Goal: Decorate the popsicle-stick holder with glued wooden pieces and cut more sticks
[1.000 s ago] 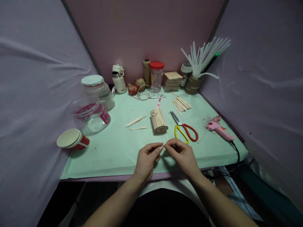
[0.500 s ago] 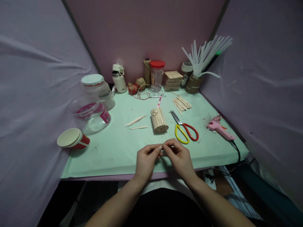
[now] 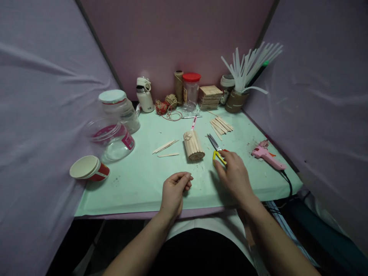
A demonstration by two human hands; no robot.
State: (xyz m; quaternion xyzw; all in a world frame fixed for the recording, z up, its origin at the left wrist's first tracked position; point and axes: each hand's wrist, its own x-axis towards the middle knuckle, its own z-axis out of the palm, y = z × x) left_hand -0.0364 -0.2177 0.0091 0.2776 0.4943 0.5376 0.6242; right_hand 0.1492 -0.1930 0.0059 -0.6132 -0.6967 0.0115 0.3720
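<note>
Above the front of the table, my left hand (image 3: 176,191) is closed in a pinch, thumb against the fingers. Whatever it may hold is too small to make out. Over the handles of a pair of scissors (image 3: 216,147), my right hand (image 3: 234,174) has its thumb and fingers apart, with part of the yellow handle showing between them. It hides most of the red handle; firm contact cannot be told. Beyond both hands lies a small barrel-shaped piece (image 3: 193,146) covered in wooden sticks, with a little bow-like decoration on top.
Loose wooden sticks (image 3: 166,146) lie left of the barrel, more sticks (image 3: 221,125) behind the scissors. A pink glue gun (image 3: 267,156) with a cord rests at right. Paper cups (image 3: 99,172) and clear jars (image 3: 128,115) stand left. Twine, stacked wooden squares (image 3: 210,99) and glue sticks line the back.
My hands were together in front of the barrel. My right hand has moved right and forward over the scissors' handles; my left stays near its place, still pinched.
</note>
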